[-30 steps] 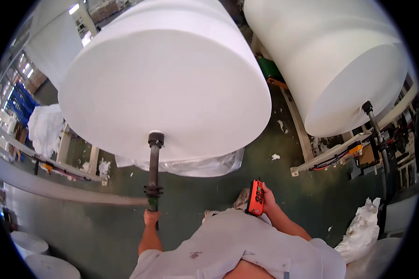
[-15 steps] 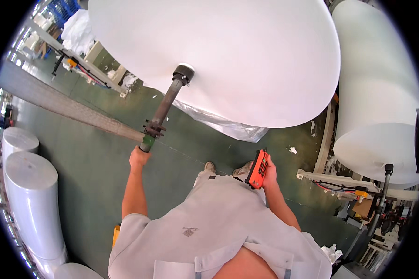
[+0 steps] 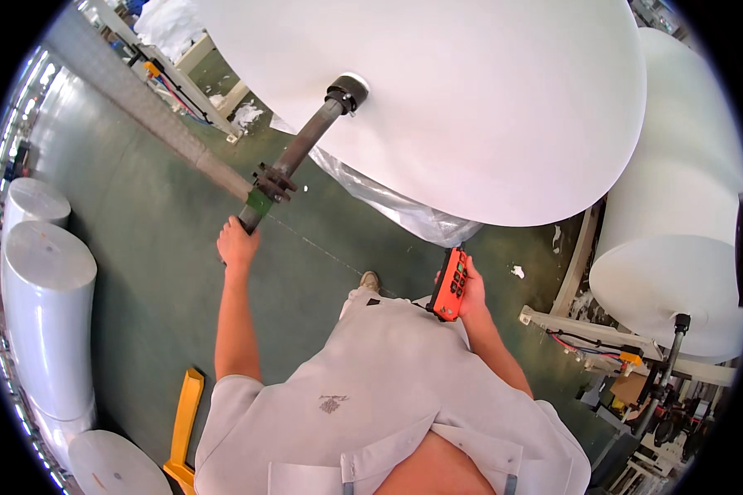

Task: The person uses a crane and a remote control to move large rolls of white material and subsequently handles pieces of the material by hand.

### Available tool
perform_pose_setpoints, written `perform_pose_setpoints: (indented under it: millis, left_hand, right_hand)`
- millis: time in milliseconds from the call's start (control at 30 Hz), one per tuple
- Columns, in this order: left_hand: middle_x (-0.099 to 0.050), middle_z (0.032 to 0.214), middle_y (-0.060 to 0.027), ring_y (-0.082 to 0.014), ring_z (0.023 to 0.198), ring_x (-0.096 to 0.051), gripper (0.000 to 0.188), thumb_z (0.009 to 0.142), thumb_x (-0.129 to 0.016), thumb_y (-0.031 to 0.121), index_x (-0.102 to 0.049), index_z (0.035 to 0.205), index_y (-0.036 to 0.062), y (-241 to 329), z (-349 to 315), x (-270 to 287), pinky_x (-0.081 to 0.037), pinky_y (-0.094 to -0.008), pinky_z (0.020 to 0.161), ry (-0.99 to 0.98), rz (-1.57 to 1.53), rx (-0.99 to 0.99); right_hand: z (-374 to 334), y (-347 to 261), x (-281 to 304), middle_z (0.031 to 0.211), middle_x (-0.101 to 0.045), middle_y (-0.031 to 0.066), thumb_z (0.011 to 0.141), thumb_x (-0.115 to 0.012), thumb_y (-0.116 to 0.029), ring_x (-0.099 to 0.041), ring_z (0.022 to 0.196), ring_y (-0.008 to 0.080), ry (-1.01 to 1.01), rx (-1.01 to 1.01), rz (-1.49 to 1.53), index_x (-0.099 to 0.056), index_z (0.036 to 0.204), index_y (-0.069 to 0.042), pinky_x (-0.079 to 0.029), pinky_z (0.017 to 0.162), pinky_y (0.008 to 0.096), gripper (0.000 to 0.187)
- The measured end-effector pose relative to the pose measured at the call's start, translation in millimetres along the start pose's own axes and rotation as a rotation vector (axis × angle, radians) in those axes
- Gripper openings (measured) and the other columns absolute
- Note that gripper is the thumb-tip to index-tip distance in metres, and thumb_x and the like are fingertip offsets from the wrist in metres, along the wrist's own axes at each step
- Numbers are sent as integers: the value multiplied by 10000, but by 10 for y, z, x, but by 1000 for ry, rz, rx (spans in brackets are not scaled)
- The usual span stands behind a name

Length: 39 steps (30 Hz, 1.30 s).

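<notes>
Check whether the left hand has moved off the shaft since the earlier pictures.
No: the left hand still grips the near end of the shaft, past the green band, as before.

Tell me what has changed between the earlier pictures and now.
Mostly the view: it seems to have swung, so the big white roll sits higher and further right, and a yellow bar has come into sight at lower left. Nothing was taken hold of or let go: the left hand stays on the metal pipe, the right hand still holds the red remote.
</notes>
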<state>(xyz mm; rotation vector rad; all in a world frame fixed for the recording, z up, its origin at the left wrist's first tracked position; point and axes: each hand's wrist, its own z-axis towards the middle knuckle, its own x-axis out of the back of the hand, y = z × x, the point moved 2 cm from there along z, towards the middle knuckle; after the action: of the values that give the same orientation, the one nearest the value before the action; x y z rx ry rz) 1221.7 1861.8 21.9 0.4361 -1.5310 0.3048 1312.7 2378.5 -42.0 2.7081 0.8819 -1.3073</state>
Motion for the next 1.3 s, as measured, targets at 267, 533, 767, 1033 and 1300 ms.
perform_pose_setpoints:
  millis: [267, 533, 767, 1033, 1300]
  left_hand:
    - [-674, 1051, -206, -339, 951, -662, 475, 817, -723, 290, -597, 1156, -20, 1167, -1522, 46, -522, -421, 844, -297, -607, -391]
    - [-595, 1151, -160, -209, 1083, -590, 727, 818, -742, 210, -353, 1367, -64, 1562, -3230, -277, -506, -331, 908, -1040, -1060, -223]
    - [-585, 1141, -122, -178, 1045, -601, 666, 786, -740, 122, -366, 1315, -30, 1099, -3425, -369, -522, -326, 886, -1099, -1301, 8]
    - [-593, 1106, -128, -181, 962, -631, 630, 799, -762, 174, -397, 1274, -21, 335, -3438, -468, -552, -327, 806, -1026, -1381, -10]
    - [-598, 1092, -122, -187, 929, -650, 555, 822, -737, 167, -422, 1242, -14, -443, -3482, -375, -589, -357, 731, -1164, -1482, 218]
  right_hand:
    - [-229, 433, 131, 881, -693, 120, 990, -473, -497, -678, 787, 298, -25, -13, -69, -651, 1062, -99, -577, 738, 438, 442]
    - [-583, 1235, 11, 905, -669, 65, 986, -546, -423, -676, 756, 192, -26, 7, -207, -607, 1076, -84, -593, 670, 373, 356]
    - [-817, 1666, -158, 927, -670, 65, 984, -571, -379, -674, 745, 182, 39, 58, -353, -601, 1065, -64, -597, 647, 369, 327]
    - [-796, 2439, -242, 919, -669, 61, 1009, -516, -380, -672, 779, 194, 43, 62, -371, -622, 1097, -62, -590, 687, 399, 346]
    - [-851, 3192, -406, 890, -666, 82, 1018, -503, -361, -663, 729, 209, 107, -49, -428, -627, 1039, -60, -568, 646, 398, 326]
